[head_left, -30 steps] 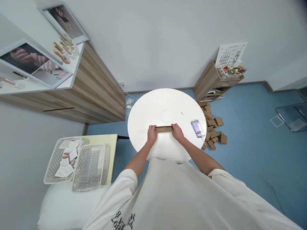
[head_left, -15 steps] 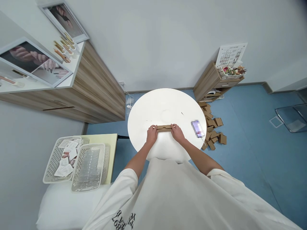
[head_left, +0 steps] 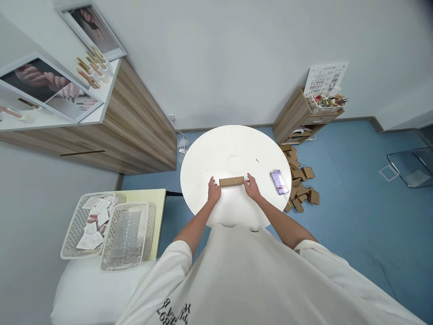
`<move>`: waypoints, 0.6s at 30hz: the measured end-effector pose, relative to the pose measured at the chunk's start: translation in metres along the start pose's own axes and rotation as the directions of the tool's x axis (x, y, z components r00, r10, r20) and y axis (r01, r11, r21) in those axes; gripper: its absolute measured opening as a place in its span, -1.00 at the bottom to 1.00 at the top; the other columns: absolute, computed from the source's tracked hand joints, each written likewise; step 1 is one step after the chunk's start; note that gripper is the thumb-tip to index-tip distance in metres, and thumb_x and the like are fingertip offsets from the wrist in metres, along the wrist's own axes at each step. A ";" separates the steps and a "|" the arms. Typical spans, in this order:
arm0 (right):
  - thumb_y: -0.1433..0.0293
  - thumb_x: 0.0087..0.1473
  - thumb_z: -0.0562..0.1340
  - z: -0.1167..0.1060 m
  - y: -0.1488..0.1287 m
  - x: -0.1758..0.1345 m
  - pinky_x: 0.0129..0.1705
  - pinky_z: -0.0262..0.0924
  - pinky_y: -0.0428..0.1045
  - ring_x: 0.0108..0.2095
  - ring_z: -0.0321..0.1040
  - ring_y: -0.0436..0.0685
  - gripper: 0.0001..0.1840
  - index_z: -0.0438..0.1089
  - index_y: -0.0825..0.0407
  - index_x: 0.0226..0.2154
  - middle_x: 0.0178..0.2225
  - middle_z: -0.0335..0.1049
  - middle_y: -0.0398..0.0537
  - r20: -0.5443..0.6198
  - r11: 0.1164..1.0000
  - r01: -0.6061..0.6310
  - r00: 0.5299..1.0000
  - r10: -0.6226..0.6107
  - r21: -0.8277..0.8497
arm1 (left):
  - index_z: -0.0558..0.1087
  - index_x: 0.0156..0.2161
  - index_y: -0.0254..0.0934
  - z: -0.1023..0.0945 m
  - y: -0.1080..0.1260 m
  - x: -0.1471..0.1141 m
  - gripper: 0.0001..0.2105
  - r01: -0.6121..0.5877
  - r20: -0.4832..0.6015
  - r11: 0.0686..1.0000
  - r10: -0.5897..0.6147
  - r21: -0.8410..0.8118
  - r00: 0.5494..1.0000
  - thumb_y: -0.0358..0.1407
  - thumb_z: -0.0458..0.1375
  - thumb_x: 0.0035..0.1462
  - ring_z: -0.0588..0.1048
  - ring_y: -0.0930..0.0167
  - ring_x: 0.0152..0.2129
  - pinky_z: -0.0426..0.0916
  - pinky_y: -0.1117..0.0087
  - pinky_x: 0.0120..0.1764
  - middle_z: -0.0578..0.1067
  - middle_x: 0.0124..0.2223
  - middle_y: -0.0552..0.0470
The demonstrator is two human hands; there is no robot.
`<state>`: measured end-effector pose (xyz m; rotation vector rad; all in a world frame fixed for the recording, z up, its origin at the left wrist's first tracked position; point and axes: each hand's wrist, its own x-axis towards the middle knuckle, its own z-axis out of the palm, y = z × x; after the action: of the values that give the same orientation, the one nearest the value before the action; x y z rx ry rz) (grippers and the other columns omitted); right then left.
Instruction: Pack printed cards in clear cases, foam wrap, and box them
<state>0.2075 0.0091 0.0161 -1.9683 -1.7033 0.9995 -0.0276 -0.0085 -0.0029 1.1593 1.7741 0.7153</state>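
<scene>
A small brown cardboard box (head_left: 232,181), long and narrow, lies on the round white table (head_left: 233,144) in front of me. Its lid looks closed. My left hand (head_left: 214,189) is at the box's left end with fingers apart, a slight gap between them and the cardboard. At the right end, my right hand (head_left: 251,186) has its fingers spread, the fingertips close to or touching the box's corner. Neither hand grips it.
A phone (head_left: 278,182), blurred out, lies at the table's right side with a cable. Many brown boxes (head_left: 299,180) are heaped on the floor to the right. Two white plastic baskets (head_left: 146,225) stand at the left. A wooden cabinet (head_left: 142,122) rises behind them.
Both hands have loosened from the box's ends and opened outward. The box's top flap, earlier pressed at the edge, now looks closed, and the box has tilted slightly.
</scene>
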 end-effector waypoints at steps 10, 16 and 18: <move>0.02 0.27 -0.01 0.009 -0.001 -0.029 0.09 0.25 0.05 0.04 0.36 0.18 -0.36 0.23 0.01 0.25 0.17 0.30 0.12 0.027 0.957 -0.141 0.990 0.139 0.254 | 0.12 0.31 -0.18 0.001 -0.016 -0.019 -0.46 0.066 0.106 0.984 -0.049 -0.168 0.993 -0.34 0.03 0.23 0.48 0.34 0.00 0.40 0.34 -0.07 0.40 0.19 -0.16; 0.08 0.26 0.03 0.034 0.028 -0.062 0.08 0.27 0.07 0.02 0.40 0.18 -0.40 0.26 0.02 0.22 0.08 0.40 0.10 0.128 0.960 -0.212 0.973 0.190 0.181 | 0.16 0.27 -0.23 0.009 -0.055 -0.045 -0.43 0.117 0.157 0.979 -0.091 -0.168 0.983 -0.30 0.17 0.18 0.46 0.30 0.06 0.38 0.29 0.01 0.41 0.16 -0.21; 0.13 0.24 0.07 0.041 0.032 -0.068 0.09 0.27 0.08 0.02 0.41 0.18 -0.42 0.27 0.04 0.21 0.10 0.38 0.11 0.146 0.961 -0.223 0.969 0.201 0.160 | 0.17 0.26 -0.22 0.008 -0.062 -0.049 -0.43 0.148 0.170 0.979 -0.123 -0.138 0.978 -0.31 0.19 0.17 0.46 0.30 0.06 0.38 0.28 0.02 0.41 0.17 -0.21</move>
<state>0.1999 -0.0701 -0.0144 -2.0392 -1.4299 1.3308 -0.0374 -0.0778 -0.0395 0.9575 1.6177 0.6437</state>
